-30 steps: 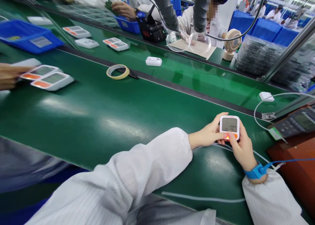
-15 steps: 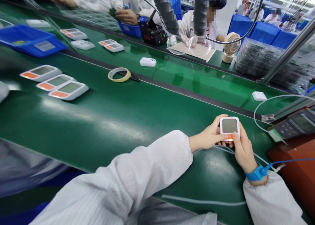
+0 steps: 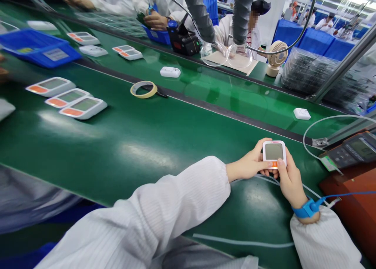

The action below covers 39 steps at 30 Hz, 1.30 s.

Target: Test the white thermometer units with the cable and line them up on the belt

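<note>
Both hands grip a small white handheld device (image 3: 273,151) with a grey screen and an orange button strip. My left hand (image 3: 258,162) is closed around its left side, thumb by the orange strip. On the right edge, my right hand (image 3: 289,179) is closed too, its thumb at the strip's right end. A blue wrist strap (image 3: 305,208) with a cord circles my right wrist. The device is held above the green work surface (image 3: 188,139), screen facing me. Farther left, several similar devices (image 3: 84,106) lie close together.
A tape roll (image 3: 143,89) lies by the dark rail. Beyond it, white parts (image 3: 170,71) and more devices (image 3: 127,52) sit on the green belt. A blue tray (image 3: 38,49) stands left; a digital meter (image 3: 354,149) rests on a brown box (image 3: 349,194) at right. Co-workers sit opposite.
The devices and white parts on the far belt have shifted left. Another person's hand shows blurred at the left edge. My hands and the held device stay nearly still.
</note>
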Tool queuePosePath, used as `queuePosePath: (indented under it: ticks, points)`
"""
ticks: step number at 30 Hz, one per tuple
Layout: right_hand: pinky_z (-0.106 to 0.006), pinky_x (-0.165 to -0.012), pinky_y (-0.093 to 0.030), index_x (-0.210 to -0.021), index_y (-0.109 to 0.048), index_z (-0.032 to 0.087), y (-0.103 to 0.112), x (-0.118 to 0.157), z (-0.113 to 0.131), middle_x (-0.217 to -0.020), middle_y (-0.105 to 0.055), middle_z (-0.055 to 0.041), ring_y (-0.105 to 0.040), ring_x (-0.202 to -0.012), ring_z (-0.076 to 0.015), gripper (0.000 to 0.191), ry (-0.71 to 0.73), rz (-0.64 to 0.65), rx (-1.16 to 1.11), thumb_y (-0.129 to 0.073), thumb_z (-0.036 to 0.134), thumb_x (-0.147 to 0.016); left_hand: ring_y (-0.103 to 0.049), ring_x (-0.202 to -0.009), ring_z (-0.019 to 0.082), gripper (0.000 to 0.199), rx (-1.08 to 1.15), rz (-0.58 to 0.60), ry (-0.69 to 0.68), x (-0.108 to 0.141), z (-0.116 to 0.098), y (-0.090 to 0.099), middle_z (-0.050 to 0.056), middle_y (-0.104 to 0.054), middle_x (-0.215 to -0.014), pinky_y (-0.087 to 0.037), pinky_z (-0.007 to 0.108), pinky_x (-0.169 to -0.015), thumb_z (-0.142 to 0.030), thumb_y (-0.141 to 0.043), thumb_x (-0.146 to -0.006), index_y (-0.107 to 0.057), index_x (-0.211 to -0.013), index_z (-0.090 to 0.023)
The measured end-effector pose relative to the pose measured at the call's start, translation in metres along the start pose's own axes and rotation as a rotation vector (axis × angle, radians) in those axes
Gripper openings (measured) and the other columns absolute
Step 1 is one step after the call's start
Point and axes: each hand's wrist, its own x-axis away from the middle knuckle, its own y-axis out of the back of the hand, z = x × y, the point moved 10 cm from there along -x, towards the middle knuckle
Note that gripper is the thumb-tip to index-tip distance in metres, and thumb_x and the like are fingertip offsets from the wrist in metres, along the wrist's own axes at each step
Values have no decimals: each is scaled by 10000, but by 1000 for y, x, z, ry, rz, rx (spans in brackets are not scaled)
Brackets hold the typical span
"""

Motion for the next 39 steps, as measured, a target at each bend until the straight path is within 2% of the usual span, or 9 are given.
queuePosePath:
  ticks: [9,13,24,39]
  points:
    - [-282,-553,-551,-1496,-398,165,1,0,-2,-828,-690,-48,-625,-579,-182,532,-10,-9,-1,-407,392,-1015,-612,-650,153,901,-6,-10,21,0,0,1,19,-636,-807,-473,294,-644,-420,-733,-818,-154,-1484,-236]
    - [-288,-554,-553,-1493,-400,161,0,0,-4,-773,-677,-32,-626,-567,-189,540,-18,-6,14,-408,403,-1010,-602,-628,140,896,2,-9,30,0,1,1,13,-637,-806,-479,303,-649,-399,-734,-817,-153,-1480,-237]
    - [-286,-568,-549,-1494,-396,146,1,0,-4,-770,-672,-32,-627,-575,-189,557,-17,-9,9,-407,417,-1008,-606,-625,135,900,16,-7,25,-1,2,2,10,-635,-802,-483,296,-644,-363,-727,-822,-132,-1485,-231]
    - [-271,-602,-541,-1501,-382,170,0,0,-6,-971,-689,-72,-631,-632,-171,560,-46,3,25,-386,433,-1007,-623,-661,159,892,-2,9,7,-2,4,2,15,-634,-808,-478,304,-655,-408,-729,-826,-149,-1485,-250]
